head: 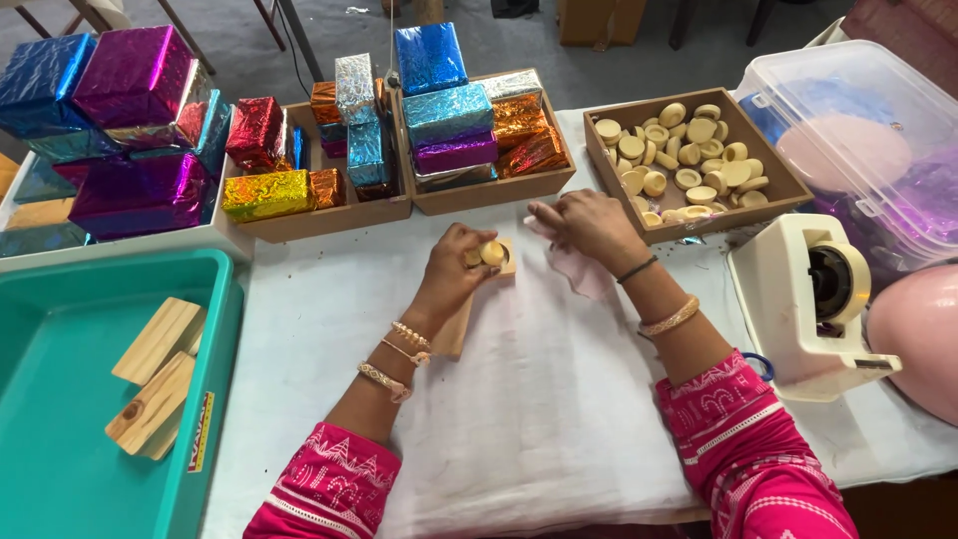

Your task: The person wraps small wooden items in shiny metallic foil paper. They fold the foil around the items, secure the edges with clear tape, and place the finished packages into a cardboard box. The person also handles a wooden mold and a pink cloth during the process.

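Round soap (pixel 492 253), left hand (pixel 454 268) gripping

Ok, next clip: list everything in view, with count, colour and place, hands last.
Foil-wrapped boxes: many, blue, magenta, gold, orange, silver; stacked far left and in two wooden trays.
Round discs: many, cream; wooden tray, far right.
Teal bin: one, left, holding wooden blocks, about three.
Tape dispenser: one, cream, right.
Clear lidded tub: one, far right.
White cloth: one, covering the table.
Pink sheet: one, centre.
Wooden block: one, centre.
Left hand: grip on a cream disc over the block.
Right hand: on the pink sheet.
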